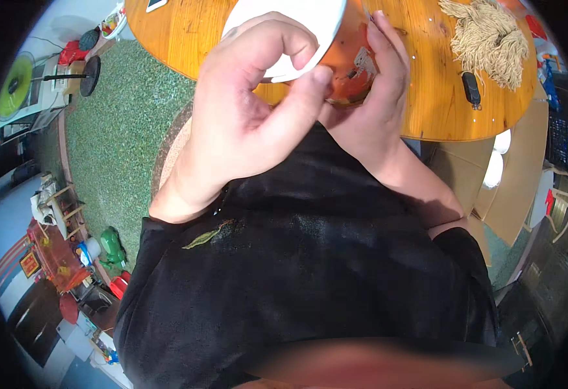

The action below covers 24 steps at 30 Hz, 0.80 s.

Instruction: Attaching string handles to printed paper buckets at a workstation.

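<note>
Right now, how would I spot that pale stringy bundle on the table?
Find the round wooden table at the top. On its right side, beyond the orange cup held in both hands, lies the beige yarn bundle. It is the only loose, tangled thing; the small black object beside it is solid.

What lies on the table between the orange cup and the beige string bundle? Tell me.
Bare wood: in the head view, the round wooden table shows nothing between the orange cup, held in both hands, and the string bundle.
</note>
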Each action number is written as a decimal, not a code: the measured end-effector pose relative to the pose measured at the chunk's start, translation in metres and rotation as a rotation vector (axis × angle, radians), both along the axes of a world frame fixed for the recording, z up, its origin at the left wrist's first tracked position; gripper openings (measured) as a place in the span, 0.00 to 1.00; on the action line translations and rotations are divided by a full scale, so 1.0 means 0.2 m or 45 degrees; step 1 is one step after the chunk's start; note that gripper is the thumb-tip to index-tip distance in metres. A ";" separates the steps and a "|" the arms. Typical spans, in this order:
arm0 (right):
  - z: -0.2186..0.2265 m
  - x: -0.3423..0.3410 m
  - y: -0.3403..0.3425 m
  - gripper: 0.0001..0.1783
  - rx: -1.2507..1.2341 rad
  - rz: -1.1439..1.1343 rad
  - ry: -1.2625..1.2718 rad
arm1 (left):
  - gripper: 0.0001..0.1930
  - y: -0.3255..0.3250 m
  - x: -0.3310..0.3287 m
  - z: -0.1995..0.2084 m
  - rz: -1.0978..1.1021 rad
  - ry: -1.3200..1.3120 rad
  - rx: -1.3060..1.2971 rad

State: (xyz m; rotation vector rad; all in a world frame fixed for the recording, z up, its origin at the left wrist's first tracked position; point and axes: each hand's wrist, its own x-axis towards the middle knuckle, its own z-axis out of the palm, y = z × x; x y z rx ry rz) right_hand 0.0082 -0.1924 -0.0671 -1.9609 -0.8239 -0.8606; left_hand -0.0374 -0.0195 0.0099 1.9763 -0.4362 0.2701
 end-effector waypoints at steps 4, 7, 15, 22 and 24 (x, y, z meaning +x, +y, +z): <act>-0.01 0.00 -0.01 0.54 -0.032 -0.012 0.013 | 0.10 0.00 0.01 -0.02 0.046 -0.142 0.140; -0.04 0.01 -0.01 0.55 -0.016 -0.011 0.020 | 0.11 0.00 0.01 -0.02 0.053 -0.142 0.196; -0.03 0.01 -0.01 0.54 -0.019 -0.005 -0.021 | 0.11 -0.02 0.02 -0.03 0.118 -0.263 0.081; -0.10 0.04 -0.04 0.53 0.181 0.095 0.070 | 0.13 -0.05 0.00 -0.02 0.142 -0.275 0.368; -0.13 0.05 -0.07 0.52 0.154 0.104 0.058 | 0.17 -0.08 0.00 -0.02 0.154 -0.330 0.396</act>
